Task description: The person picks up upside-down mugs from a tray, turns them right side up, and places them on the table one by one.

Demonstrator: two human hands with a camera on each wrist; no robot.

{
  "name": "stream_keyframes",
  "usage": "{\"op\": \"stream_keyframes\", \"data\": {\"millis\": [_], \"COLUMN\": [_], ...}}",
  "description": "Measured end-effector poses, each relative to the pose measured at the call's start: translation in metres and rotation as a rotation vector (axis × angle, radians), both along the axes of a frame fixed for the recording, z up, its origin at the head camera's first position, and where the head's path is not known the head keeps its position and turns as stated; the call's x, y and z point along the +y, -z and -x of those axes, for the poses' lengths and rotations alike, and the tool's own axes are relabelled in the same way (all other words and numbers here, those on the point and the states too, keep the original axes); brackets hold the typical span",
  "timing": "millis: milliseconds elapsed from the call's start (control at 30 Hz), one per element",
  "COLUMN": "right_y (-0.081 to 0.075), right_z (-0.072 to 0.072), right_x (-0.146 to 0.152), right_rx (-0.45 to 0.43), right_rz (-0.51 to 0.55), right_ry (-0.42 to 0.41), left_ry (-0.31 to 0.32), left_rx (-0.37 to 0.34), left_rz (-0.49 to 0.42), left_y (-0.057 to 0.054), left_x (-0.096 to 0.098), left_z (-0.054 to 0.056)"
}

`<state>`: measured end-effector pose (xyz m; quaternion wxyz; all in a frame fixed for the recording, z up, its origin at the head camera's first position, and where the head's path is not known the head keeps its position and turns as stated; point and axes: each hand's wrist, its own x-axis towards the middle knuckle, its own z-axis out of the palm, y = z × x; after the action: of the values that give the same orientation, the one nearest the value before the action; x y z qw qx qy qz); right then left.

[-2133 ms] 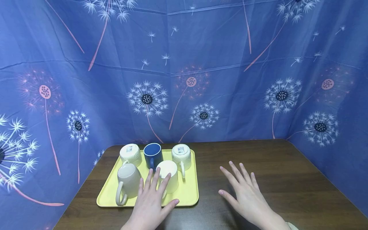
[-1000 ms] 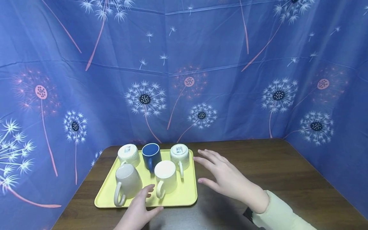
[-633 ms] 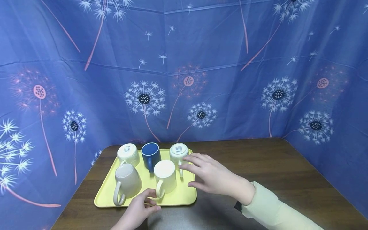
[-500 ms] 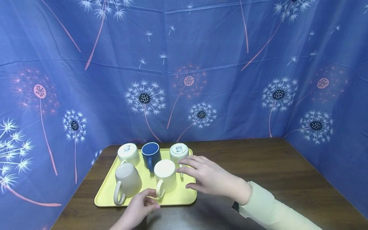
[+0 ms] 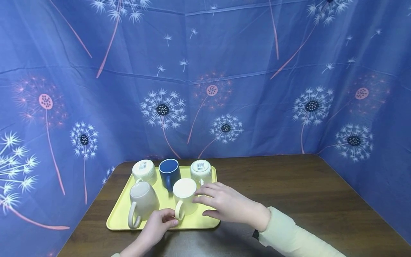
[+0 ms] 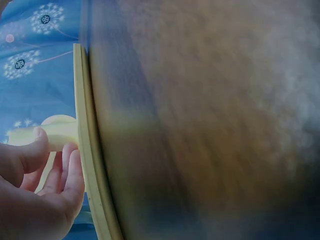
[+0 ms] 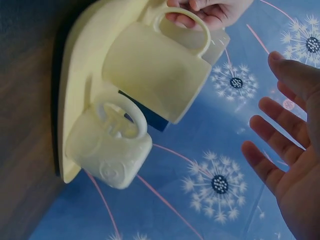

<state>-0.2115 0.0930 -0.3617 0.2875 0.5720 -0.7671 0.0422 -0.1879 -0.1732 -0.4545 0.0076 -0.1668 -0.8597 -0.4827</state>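
My left hand (image 5: 156,225) is at the handle of the plain cream mug (image 5: 189,202) at the front right of the yellow tray (image 5: 205,223). In the left wrist view, the left thumb and curled fingers (image 6: 74,177) pinch that handle. The right wrist view shows the same mug (image 7: 155,72) with left fingertips in its handle loop. My right hand (image 5: 221,203) hovers at the mug's right side, fingers spread and slightly bent; in its wrist view the hand (image 7: 300,170) is apart from the mug.
A grey mug (image 5: 145,201) stands upside down at the tray's front left. Behind are a white mug (image 5: 145,172), a blue mug (image 5: 170,176) and another white mug (image 5: 201,172); both white ones are base up. A patterned blue cloth (image 5: 263,125) hangs behind the brown table (image 5: 289,189).
My right hand has come leftward from over the bare table to beside the cream mug. My left hand has drawn back from above the mug and closed at its handle. The mugs stay put.
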Motion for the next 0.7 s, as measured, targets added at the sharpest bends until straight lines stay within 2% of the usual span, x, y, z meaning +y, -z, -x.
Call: {"op": "stream_keyframes", "data": {"millis": [233,433,700], "right_y": [0.016,0.027,0.034], "right_z": [0.002,0.002,0.003], "right_x": [-0.006,-0.012,-0.016], "right_rx": [0.012,0.019,-0.003], "right_rz": [-0.008,0.007,0.001], "right_ry": [-0.008,-0.028,-0.005], "left_ry": [0.023,-0.042,-0.109], "left_rx": [0.076,0.132,0.170], "left_rz": [0.035,0.073,0.054], "left_y": [0.004,0.003,-0.005], "left_x": [-0.002,0.003,0.010], "left_z": [0.008,0.008,0.001]}}
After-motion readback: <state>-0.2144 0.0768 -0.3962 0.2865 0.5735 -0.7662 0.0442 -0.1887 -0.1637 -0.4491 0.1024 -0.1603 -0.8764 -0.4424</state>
